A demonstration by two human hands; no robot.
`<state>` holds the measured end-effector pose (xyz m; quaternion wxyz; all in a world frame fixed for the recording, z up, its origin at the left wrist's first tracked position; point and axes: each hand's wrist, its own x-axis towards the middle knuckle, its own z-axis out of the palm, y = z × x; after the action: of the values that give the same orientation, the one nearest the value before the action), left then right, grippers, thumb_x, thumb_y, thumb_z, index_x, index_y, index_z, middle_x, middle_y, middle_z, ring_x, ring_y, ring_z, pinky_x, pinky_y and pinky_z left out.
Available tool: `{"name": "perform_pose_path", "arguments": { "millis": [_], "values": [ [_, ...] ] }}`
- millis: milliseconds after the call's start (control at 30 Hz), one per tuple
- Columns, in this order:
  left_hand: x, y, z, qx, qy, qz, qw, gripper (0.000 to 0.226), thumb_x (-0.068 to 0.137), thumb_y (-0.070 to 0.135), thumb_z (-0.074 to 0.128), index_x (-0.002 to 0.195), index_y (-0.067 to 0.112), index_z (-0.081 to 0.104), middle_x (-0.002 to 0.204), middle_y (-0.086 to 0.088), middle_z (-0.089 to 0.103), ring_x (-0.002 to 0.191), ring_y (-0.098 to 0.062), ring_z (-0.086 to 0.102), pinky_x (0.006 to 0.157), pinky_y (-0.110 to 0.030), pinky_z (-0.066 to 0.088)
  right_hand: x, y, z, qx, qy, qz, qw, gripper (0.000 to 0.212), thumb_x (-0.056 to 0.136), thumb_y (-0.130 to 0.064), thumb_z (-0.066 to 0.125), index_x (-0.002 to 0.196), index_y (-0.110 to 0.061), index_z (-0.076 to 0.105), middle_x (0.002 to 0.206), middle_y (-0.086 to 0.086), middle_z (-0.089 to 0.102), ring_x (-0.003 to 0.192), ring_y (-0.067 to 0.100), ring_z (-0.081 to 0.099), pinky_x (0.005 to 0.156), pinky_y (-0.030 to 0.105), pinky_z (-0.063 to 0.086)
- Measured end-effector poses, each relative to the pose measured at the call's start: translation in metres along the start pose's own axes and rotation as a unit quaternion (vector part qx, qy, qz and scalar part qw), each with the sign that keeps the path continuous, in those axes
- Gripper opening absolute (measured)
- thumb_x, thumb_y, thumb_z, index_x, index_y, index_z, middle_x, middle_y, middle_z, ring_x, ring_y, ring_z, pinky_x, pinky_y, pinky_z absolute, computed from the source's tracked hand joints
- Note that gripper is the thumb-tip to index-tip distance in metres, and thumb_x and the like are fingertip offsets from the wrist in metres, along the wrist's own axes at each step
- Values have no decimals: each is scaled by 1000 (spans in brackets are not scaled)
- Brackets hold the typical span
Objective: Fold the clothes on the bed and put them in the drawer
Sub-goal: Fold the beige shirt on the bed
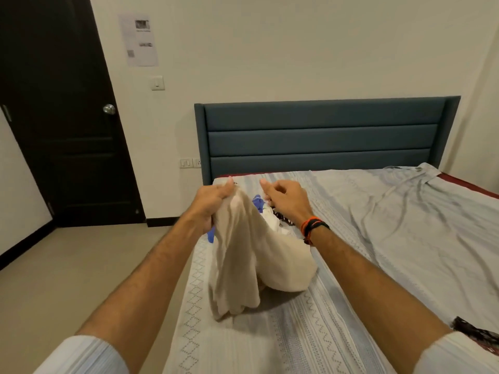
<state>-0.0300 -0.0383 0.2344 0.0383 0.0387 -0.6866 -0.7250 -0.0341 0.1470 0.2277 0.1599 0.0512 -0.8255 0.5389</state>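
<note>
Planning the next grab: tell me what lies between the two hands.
In the head view, between the left hand gripping the beige garment and the right hand: a peak of that garment, a blue item behind it.

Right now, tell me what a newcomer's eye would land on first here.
First, the beige garment lifted off the striped bedsheet at centre, gripped by the left hand, its lower part still resting on the sheet. The right hand is raised beside it, fingers curled. Behind stands the blue-grey headboard, with a dark door at left.
</note>
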Motion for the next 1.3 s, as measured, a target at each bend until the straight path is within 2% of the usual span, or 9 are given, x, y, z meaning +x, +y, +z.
{"name": "perform_pose_path", "arguments": {
  "millis": [100, 200, 400, 567, 700, 800, 900, 1034, 1300],
  "values": [
    [-11, -16, 3, -55, -31, -62, 996, 27, 92, 33, 68, 99, 8, 73, 93, -9, 75, 81, -21, 71, 73, -36, 60, -16, -6, 4, 109, -213, 109, 965, 60, 86, -57, 65, 102, 1, 71, 97, 16, 75, 87, 27, 74, 76, 34, 61],
    [-18, -23, 6, -136, -42, -106, 984, 22, 96, 26, 59, 104, 8, 69, 87, -8, 73, 76, -22, 71, 61, -32, 56, -28, 4, 13, 75, -290, 59, 952, 47, 77, -28, 83, 110, 1, 68, 103, 10, 74, 93, 20, 73, 81, 35, 61],
    [-17, -27, 5, -230, -1, -81, 970, 16, 100, 12, 52, 108, 0, 61, 89, -10, 63, 76, -17, 63, 55, -25, 56, -41, 13, 32, -88, -139, -42, 985, 76, 58, -34, 95, 118, -14, 51, 106, -4, 61, 92, 11, 61, 67, 12, 47],
    [-17, -29, 5, -298, 5, -74, 952, 26, 98, -1, 47, 122, -3, 56, 114, -18, 65, 103, -30, 67, 69, -35, 62, -34, 12, 38, -77, -12, -53, 996, 6, 87, -9, 65, 87, -12, 60, 80, -3, 59, 71, 13, 52, 51, 10, 39],
    [-10, -47, 1, 15, 62, 1, 998, 30, 86, -11, 58, 105, 12, 66, 112, -9, 70, 99, -22, 68, 82, -40, 60, -25, 9, 34, 36, -35, -6, 999, 34, 98, -22, 58, 66, -16, 50, 65, -1, 48, 65, 15, 44, 62, 28, 37],
    [-10, -59, -2, 213, 120, 64, 967, 36, 78, 2, 76, 105, 19, 59, 106, 1, 64, 97, -17, 62, 90, -33, 53, -21, 0, 24, 110, -83, 18, 990, 35, 101, -34, 53, 79, -7, 61, 78, 9, 54, 74, 21, 49, 66, 32, 44],
    [-11, -69, -3, 300, 46, 77, 950, 34, 81, 20, 79, 110, 18, 60, 99, 5, 60, 93, -17, 60, 81, -29, 50, -19, -7, 11, 83, -144, 14, 986, 47, 101, -40, 50, 101, 3, 69, 90, 10, 64, 80, 18, 59, 74, 28, 53],
    [-10, -87, -7, 390, -55, 56, 917, 24, 84, 21, 66, 65, 15, 52, 62, 1, 51, 60, -15, 48, 55, -24, 38, -17, -14, -8, 117, -150, -1, 982, 38, 100, -39, 52, 92, -6, 69, 84, 3, 65, 74, 12, 60, 65, 20, 53],
    [-7, -91, -22, 434, 81, 119, 889, 21, 77, 30, 78, 83, 13, 67, 89, -9, 65, 69, -17, 59, 49, -20, 36, 0, 1, -40, 73, -58, -10, 996, 48, 96, -42, 59, 90, 3, 72, 78, 12, 67, 70, 18, 60, 69, 38, 53]
  ]
}}
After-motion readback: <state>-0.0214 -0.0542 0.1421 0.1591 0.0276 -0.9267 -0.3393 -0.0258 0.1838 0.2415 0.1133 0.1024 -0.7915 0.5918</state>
